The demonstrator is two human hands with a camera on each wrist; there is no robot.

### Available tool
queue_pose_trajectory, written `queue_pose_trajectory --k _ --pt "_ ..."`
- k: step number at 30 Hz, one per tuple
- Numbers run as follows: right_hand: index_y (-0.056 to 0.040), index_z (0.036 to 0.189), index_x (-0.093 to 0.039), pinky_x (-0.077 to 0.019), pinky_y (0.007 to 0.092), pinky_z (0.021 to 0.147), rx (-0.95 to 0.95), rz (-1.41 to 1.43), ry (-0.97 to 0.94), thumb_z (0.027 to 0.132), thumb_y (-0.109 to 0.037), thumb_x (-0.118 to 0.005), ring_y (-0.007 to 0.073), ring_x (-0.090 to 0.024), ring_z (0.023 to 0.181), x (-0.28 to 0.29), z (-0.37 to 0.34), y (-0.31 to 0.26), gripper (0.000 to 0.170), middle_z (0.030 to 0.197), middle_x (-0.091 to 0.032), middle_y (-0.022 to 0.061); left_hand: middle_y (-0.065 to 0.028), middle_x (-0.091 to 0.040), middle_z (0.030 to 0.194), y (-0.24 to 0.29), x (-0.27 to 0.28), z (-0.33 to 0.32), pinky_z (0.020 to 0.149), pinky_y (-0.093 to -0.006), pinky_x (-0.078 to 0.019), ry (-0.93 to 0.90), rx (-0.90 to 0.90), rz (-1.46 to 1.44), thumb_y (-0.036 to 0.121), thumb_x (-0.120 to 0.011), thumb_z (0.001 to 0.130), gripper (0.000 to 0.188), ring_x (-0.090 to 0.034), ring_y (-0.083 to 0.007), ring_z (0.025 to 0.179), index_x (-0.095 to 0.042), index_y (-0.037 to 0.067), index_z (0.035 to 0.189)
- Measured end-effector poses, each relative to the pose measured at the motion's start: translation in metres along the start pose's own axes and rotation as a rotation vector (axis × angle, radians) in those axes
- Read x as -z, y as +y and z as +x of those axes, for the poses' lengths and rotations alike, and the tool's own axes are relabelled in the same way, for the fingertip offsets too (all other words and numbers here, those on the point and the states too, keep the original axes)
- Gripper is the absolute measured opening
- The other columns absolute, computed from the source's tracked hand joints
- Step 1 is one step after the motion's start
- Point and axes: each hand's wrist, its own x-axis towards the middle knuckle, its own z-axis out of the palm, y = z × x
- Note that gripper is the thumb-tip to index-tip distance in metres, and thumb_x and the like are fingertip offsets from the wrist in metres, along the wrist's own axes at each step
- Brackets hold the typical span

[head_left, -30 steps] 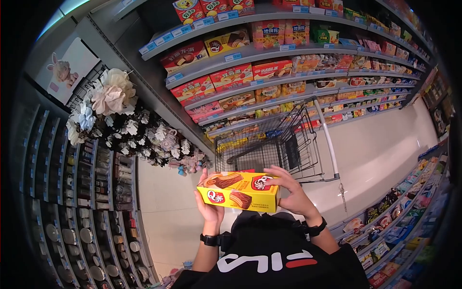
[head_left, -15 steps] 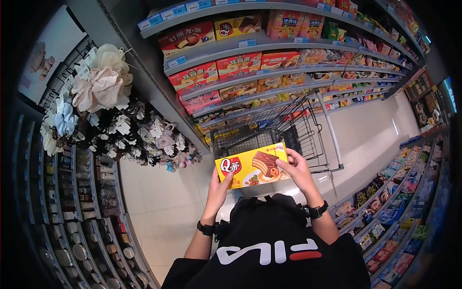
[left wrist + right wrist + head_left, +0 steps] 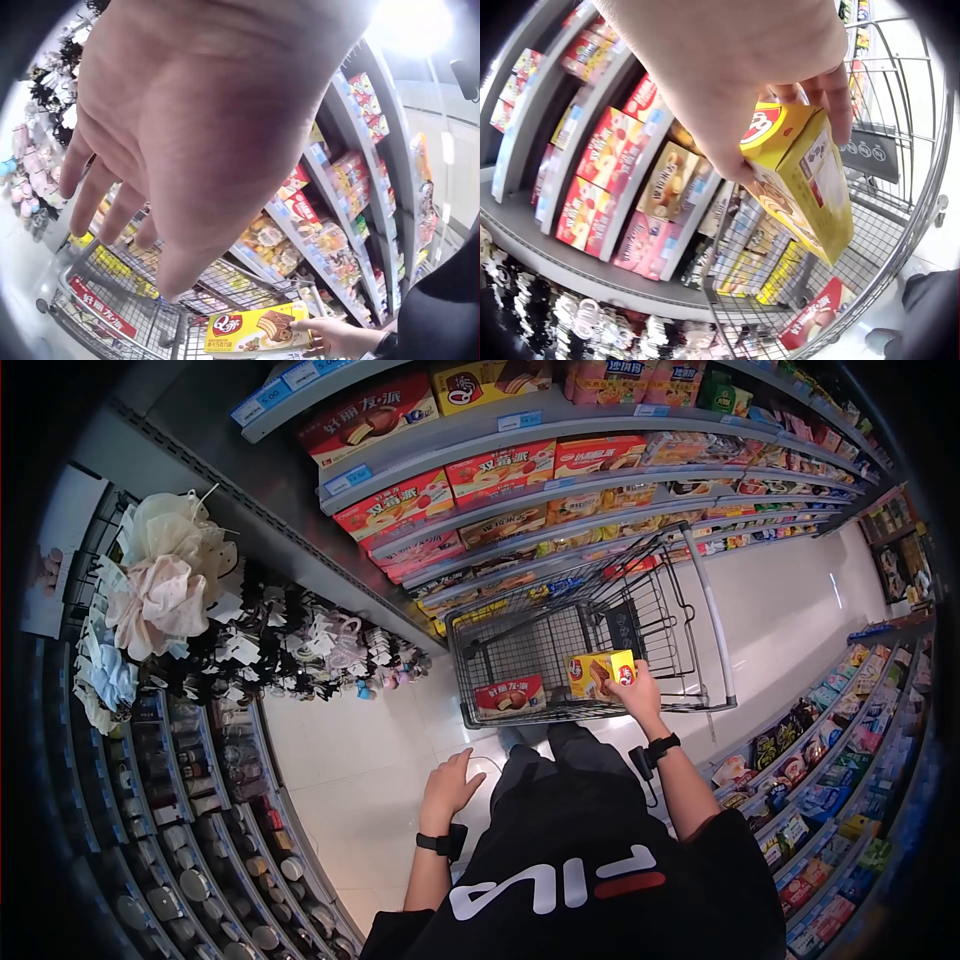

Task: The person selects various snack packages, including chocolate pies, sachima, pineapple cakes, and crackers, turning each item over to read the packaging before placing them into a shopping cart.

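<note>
My right hand point(image 3: 637, 691) grips a yellow cake box point(image 3: 595, 672) by one end, over the wire shopping cart point(image 3: 530, 650). In the right wrist view the thumb lies on one side of the box point(image 3: 802, 180) and the fingers on the other. Below it, a red pie box point(image 3: 509, 697) lies in the cart's basket. My left hand point(image 3: 450, 788) holds nothing and hangs beside the cart, left of my body. The left wrist view shows this hand point(image 3: 180, 135) with its fingers extended, above the cart's near end.
Shelves of boxed snacks point(image 3: 500, 470) run along the far side of the cart. Hair accessories point(image 3: 165, 600) hang from a rack at the left, above shelves of jars point(image 3: 195, 885). Packaged goods point(image 3: 820, 750) fill the shelves on the right. The cart's handle point(image 3: 712, 620) points right.
The left hand has let go of the yellow box and moved down to the left. The right hand has carried the box forward over the cart. The red box in the cart has come into view.
</note>
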Motion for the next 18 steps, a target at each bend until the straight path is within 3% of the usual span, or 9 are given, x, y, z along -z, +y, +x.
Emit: queue_pose_trajectory --k 6,7,12,18 --pt "-0.0061 0.120 -0.054 -0.0560 0.0498 0.082 -0.166 0.016 -0.114 0.073 -0.046 -0.085 0.0403 -0.072 0.096 -0.064 0.064 0.047 0.069 0.103 -0.074 0.0212 -0.0243 -0.062 0.136 0.004 -0.020 -0.016 0.103 -0.0479 -0.0500 0.079 0.156 -0.125 0.041 -0.068 0.094 0.064 -0.060 -0.0423 0.123 -0.052 0.004 0.144" --pt "-0.0035 0.113 -0.055 -0.0557 0.0479 0.081 -0.156 0.050 -0.104 0.073 -0.042 -0.087 0.0401 -0.072 0.094 -0.077 0.072 0.058 0.063 0.099 -0.073 0.0217 -0.0248 -0.061 0.137 0.011 -0.022 -0.019 0.104 -0.0470 -0.0493 0.079 0.213 -0.185 0.040 -0.068 0.094 0.064 -0.060 -0.0421 0.124 -0.052 0.004 0.144" --pt "0.0011 0.126 -0.049 -0.0546 0.0467 0.093 -0.330 0.096 -0.230 0.072 -0.037 -0.087 0.0424 -0.070 0.106 -0.126 0.101 0.074 0.077 0.111 -0.071 0.0264 -0.0246 -0.061 0.139 0.042 -0.034 -0.026 0.099 -0.0448 -0.0526 0.096 0.386 -0.447 0.036 -0.071 0.096 0.065 -0.063 -0.0391 0.123 -0.050 0.002 0.146" --pt "0.0030 0.129 -0.044 -0.0525 0.0455 0.099 -0.398 0.080 -0.372 0.072 -0.036 -0.088 0.0431 -0.066 0.115 -0.167 0.108 0.082 0.082 0.119 -0.068 0.0285 -0.0232 -0.064 0.134 0.055 -0.051 -0.030 0.096 -0.0424 -0.0527 0.025 0.500 -0.433 0.035 -0.071 0.097 0.062 -0.065 -0.0346 0.118 -0.050 0.004 0.146"
